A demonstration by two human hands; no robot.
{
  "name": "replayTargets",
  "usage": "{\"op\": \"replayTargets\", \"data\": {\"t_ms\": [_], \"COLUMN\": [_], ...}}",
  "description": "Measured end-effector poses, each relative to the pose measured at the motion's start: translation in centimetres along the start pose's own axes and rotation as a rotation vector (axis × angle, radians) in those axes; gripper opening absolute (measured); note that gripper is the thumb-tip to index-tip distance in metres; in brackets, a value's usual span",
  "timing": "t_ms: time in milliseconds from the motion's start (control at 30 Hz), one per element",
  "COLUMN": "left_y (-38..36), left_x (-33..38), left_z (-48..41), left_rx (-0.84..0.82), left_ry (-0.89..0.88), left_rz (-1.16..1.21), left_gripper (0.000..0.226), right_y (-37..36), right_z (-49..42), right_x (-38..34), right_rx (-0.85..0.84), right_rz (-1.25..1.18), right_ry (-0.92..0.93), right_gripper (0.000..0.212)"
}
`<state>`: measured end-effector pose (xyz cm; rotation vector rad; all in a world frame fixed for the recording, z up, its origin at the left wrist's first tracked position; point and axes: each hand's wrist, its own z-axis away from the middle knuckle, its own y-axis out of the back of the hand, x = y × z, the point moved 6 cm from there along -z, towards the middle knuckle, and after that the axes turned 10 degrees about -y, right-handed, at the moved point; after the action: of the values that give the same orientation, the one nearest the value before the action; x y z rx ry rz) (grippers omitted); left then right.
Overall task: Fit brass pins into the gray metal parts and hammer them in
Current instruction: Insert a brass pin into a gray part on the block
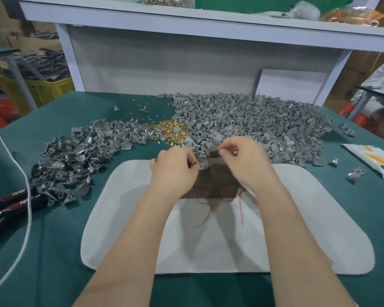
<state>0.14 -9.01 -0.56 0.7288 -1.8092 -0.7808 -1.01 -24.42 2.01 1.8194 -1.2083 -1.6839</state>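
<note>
My left hand [173,168] pinches a gray metal part [204,165] with a brass pin standing in it, held at the far edge of a dark brown slab [211,185]. My right hand [245,159] grips a small dark block [215,152] just above and behind that part. A heap of loose brass pins [171,129] lies on the green table beyond my hands. One large pile of gray parts [253,120] spreads to the right of the pins, and another pile [75,156] lies to the left.
The slab rests on a white mat [208,244] with red string [205,214] trailing from it. Black tool handles [9,204] and a white cord [27,207] lie at the left. A white packet [372,159] sits at the right. A white shelf [186,21] stands behind.
</note>
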Motion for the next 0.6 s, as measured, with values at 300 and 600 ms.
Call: {"op": "replayTargets", "data": {"t_ms": [300, 600], "left_y": [0.0, 0.5], "left_x": [0.0, -0.2], "left_z": [0.1, 0.1], "left_rx": [0.022, 0.113], "left_ry": [0.018, 0.026], "left_rz": [0.004, -0.032], "left_gripper": [0.008, 0.016], "right_y": [-0.6, 2.0], "right_z": [-0.2, 0.1], "right_x": [5.1, 3.7], "right_rx": [-0.323, -0.086], "right_rz": [0.311, -0.208], "right_ry": [-0.355, -0.242], "right_gripper": [0.019, 0.008]}}
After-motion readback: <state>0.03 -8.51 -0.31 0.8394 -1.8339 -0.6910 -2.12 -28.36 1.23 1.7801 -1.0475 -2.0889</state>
